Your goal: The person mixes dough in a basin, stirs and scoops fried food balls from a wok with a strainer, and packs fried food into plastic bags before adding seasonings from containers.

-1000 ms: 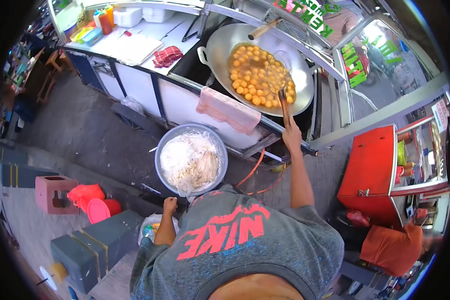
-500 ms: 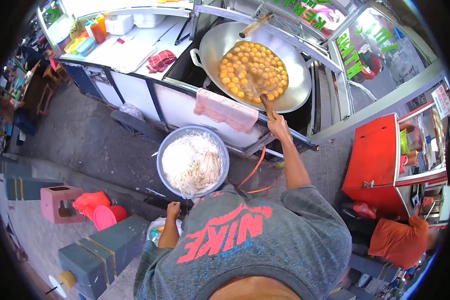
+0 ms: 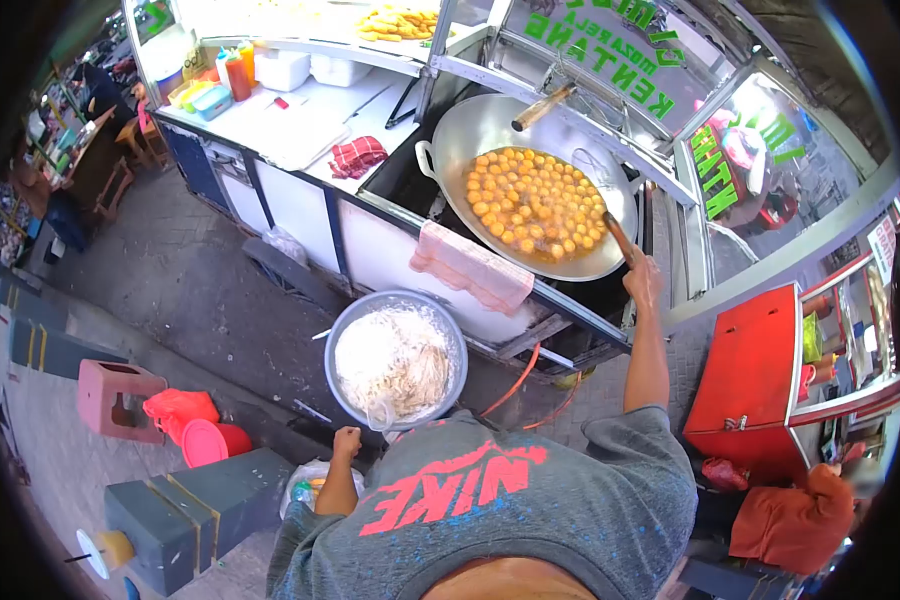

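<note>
My right hand (image 3: 643,280) is wrapped round the wooden handle of a wire skimmer (image 3: 620,238), whose wire head is at the right side of a large metal wok (image 3: 460,125). Many round golden balls (image 3: 530,205) float in bubbling oil in the wok. My left hand (image 3: 346,442) is closed in a fist with nothing visible in it, low beside a grey-blue basin (image 3: 334,372). White flour-like powder (image 3: 390,345) fills the basin, and a clear plastic-looking scoop or cup (image 3: 380,412) lies at its near edge.
A pink cloth (image 3: 470,265) hangs over the cart's front edge. Left of the wok are a red checked cloth (image 3: 357,157), sauce bottles (image 3: 235,75) and white boxes (image 3: 283,70). A red cabinet (image 3: 740,370) and a person in orange (image 3: 795,525) are at right. A pink stool (image 3: 120,400) stands at left.
The skimmer has moved from among the balls at the near middle to the wok's right side, with my right hand moving right. The view has shifted slightly; my left hand stays low.
</note>
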The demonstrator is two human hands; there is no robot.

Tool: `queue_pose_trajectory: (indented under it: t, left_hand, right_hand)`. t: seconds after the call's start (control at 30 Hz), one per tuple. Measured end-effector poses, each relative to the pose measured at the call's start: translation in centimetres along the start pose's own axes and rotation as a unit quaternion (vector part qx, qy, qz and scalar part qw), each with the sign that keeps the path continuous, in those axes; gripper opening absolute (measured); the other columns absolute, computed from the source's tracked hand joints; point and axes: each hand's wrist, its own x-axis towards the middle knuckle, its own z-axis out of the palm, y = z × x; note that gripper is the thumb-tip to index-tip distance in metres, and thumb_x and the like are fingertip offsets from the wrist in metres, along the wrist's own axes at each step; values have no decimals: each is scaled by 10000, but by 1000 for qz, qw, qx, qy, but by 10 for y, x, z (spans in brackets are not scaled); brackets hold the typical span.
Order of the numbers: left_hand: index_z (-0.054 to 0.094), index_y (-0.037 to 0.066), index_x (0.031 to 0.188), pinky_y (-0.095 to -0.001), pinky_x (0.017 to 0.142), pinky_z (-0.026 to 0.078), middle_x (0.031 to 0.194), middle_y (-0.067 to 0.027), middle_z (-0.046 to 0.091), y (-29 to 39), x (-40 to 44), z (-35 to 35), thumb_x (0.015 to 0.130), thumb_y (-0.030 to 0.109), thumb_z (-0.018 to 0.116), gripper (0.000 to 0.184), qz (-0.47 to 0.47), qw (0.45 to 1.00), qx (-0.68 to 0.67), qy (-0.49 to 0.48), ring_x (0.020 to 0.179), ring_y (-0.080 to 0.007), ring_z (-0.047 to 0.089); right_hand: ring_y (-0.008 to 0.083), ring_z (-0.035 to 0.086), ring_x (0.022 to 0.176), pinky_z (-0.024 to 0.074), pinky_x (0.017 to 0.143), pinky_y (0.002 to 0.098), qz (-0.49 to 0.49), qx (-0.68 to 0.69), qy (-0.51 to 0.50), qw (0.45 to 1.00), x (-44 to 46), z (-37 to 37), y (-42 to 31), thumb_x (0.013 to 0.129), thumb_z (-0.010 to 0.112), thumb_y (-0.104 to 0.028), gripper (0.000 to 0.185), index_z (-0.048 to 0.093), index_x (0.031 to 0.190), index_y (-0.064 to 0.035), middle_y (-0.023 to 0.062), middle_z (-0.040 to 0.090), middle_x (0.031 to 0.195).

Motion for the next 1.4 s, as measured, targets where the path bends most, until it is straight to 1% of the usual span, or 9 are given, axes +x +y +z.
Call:
queue_pose_trajectory:
  t: [0.1,0.3,0.43,0.63,0.73,0.87,0.97,1.17,1.4]
  left_hand:
    - [665,14,938,-306,415,442,620,-86,610,0,-17,-2,860,269,591,277,-11,1000,-26,13,490,-163,578]
    - [666,-24,895,-312,414,461,619,-95,596,-40,-27,-7,859,278,589,313,-17,1000,24,3,490,-177,579]
    - [650,25,1025,-333,440,477,738,-91,622,-47,-31,-15,875,286,581,310,-41,999,4,-27,550,-200,611]
    - [659,32,1015,-318,444,466,755,-85,633,-22,-30,-13,869,271,608,285,-22,1000,-6,16,575,-191,625]
    - [661,30,1006,-300,435,458,762,-79,637,-2,-27,-12,867,258,612,272,-33,999,-33,17,576,-185,627]
    - [651,34,1012,-292,447,458,768,-69,631,19,-22,-14,873,263,604,271,-30,999,-27,-10,607,-178,628]
    - [646,34,1016,-289,447,457,770,-67,628,25,-12,-14,878,268,595,277,-17,999,-5,-35,619,-174,629]
    - [625,-32,982,-301,477,485,763,-90,619,42,9,-15,866,247,584,305,34,996,57,-62,614,-175,624]
    - [639,-31,1009,-280,384,414,689,-92,610,65,9,-22,893,242,562,307,48,994,72,-67,529,-160,575]
  right_hand:
    - [356,617,1005,509,820,462,-8,-38,34,999,22,26,19,750,606,-38,528,519,1261,-139,175,623,1056]
    - [388,549,1145,437,948,477,46,75,-202,976,52,82,-41,797,547,-103,665,307,1416,-111,244,590,1182]
    - [297,631,619,464,486,399,94,291,-124,944,88,177,-110,689,594,-27,515,482,1190,-51,206,622,776]
    - [155,519,467,385,359,297,189,722,-265,611,80,181,-202,728,556,58,390,517,1102,-44,59,542,639]
    - [136,490,444,414,380,293,133,728,-271,615,70,167,-204,763,542,65,469,504,1218,-40,55,524,628]
    - [179,588,569,477,462,339,38,616,-262,742,21,127,-181,754,557,-19,609,435,1350,-47,121,595,720]
    - [269,634,680,515,593,415,-121,448,8,886,-26,166,-167,731,551,-50,666,407,1381,-54,180,620,770]
    - [372,627,793,512,687,484,-128,173,-71,974,-126,55,-123,729,569,-51,672,418,1380,-128,172,603,888]
    - [350,595,926,508,727,478,-29,79,-2,996,-126,27,-39,716,589,-3,721,417,1386,-203,153,530,1020]
